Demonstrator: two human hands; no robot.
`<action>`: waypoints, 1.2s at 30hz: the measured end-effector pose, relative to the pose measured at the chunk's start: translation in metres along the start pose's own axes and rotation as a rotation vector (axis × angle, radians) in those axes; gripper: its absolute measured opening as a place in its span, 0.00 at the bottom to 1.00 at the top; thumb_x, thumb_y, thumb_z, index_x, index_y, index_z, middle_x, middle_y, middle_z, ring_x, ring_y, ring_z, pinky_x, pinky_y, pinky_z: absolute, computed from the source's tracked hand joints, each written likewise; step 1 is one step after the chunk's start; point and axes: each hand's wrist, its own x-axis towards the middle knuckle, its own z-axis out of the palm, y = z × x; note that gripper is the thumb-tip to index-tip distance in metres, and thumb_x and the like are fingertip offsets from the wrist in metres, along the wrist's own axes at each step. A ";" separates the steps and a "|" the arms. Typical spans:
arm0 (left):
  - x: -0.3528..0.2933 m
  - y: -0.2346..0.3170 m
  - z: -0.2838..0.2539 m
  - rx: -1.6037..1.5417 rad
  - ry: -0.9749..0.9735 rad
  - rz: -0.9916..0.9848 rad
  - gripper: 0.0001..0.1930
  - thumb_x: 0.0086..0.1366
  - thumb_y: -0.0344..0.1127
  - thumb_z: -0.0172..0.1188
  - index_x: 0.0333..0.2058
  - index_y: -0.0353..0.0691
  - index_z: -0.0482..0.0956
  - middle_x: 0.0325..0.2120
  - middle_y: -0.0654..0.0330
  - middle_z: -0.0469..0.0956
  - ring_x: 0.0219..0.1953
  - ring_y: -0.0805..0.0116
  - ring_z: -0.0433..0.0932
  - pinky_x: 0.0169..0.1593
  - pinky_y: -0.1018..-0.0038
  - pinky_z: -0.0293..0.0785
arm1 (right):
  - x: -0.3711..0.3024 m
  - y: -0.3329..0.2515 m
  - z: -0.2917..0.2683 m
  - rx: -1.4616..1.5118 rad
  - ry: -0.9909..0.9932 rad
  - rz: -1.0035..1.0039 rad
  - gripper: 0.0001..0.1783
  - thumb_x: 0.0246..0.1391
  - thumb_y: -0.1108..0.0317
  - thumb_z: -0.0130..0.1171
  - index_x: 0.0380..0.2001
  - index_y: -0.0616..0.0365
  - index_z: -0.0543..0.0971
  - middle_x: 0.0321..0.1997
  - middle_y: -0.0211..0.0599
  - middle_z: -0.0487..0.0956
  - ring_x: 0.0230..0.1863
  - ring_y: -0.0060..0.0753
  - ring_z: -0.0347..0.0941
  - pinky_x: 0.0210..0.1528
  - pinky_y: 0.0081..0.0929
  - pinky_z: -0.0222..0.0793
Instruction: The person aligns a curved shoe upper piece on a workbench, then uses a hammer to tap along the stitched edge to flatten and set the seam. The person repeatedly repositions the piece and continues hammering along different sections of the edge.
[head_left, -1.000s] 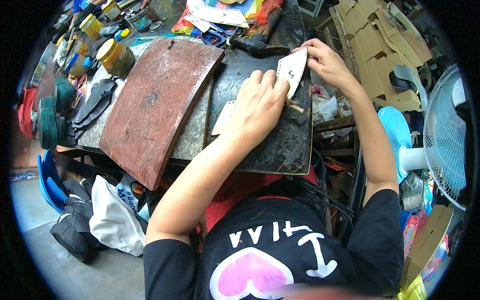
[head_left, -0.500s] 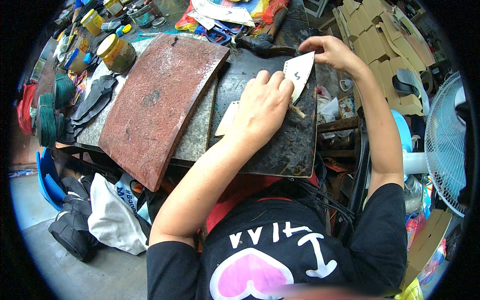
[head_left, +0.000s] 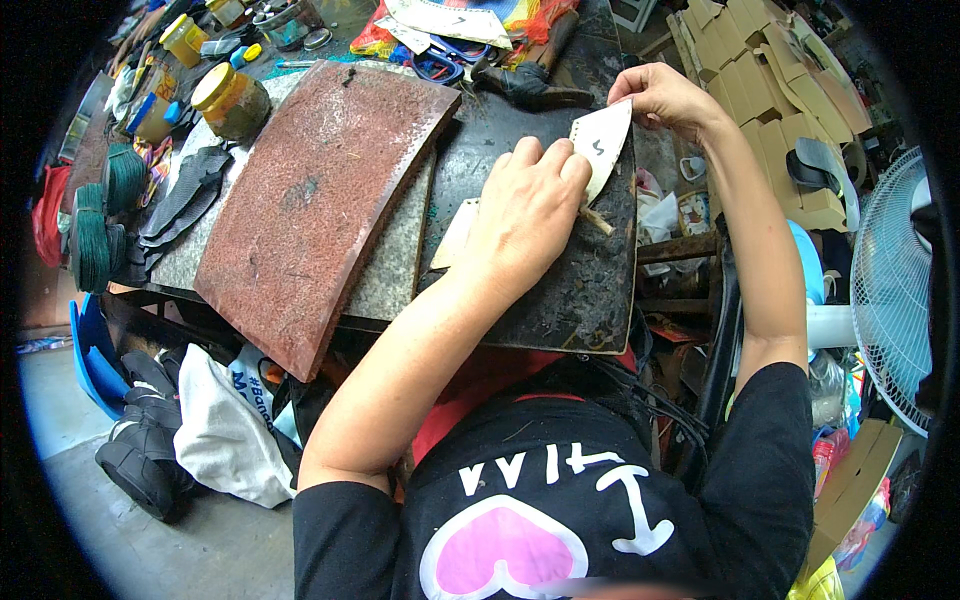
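Observation:
A white curved pattern piece (head_left: 600, 150) with small holes along one edge lies on the dark work board (head_left: 490, 335). My left hand (head_left: 528, 215) rests across its middle with curled fingers, pressing it down and covering much of it. From beneath those fingers sticks out a short tan rod-like thing (head_left: 597, 222); its other end is hidden. Another white end (head_left: 457, 237) shows on the wrist side of the same hand. My right hand (head_left: 668, 103) is at the piece's far tip, fingers pinched together; what lies between them, if anything, is hidden.
A large reddish-brown slab (head_left: 320, 190) lies left of the board. Behind are blue-handled scissors (head_left: 437, 65), a dark hammer-like tool (head_left: 530, 88) and a glue-stained jar (head_left: 232, 102). Green cord spools (head_left: 90, 240) stand at far left. A fan (head_left: 890, 280) stands right.
My right hand has shifted slightly up and its fingers have drawn together at the tip of the pattern piece. The left hand stays nearly where it was.

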 end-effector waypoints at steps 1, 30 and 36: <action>0.000 0.000 0.000 -0.005 -0.003 0.002 0.10 0.61 0.35 0.60 0.35 0.38 0.71 0.42 0.54 0.75 0.41 0.50 0.72 0.47 0.59 0.71 | 0.003 -0.002 -0.001 -0.029 -0.030 0.003 0.03 0.51 0.73 0.66 0.30 0.58 0.82 0.21 0.21 0.77 0.18 0.11 0.65 0.19 0.15 0.57; 0.001 -0.001 0.000 0.019 -0.026 0.008 0.09 0.61 0.36 0.59 0.37 0.40 0.74 0.50 0.59 0.78 0.42 0.52 0.74 0.47 0.59 0.72 | -0.017 -0.002 0.012 -0.246 0.273 -0.327 0.09 0.56 0.71 0.59 0.39 0.57 0.85 0.34 0.29 0.83 0.31 0.20 0.76 0.35 0.22 0.73; 0.001 0.000 0.003 0.058 0.004 0.020 0.07 0.60 0.34 0.58 0.37 0.41 0.75 0.45 0.61 0.78 0.42 0.55 0.74 0.46 0.61 0.72 | -0.045 -0.016 0.055 -0.970 0.405 -0.463 0.12 0.52 0.55 0.68 0.38 0.46 0.87 0.40 0.29 0.81 0.47 0.37 0.76 0.49 0.34 0.75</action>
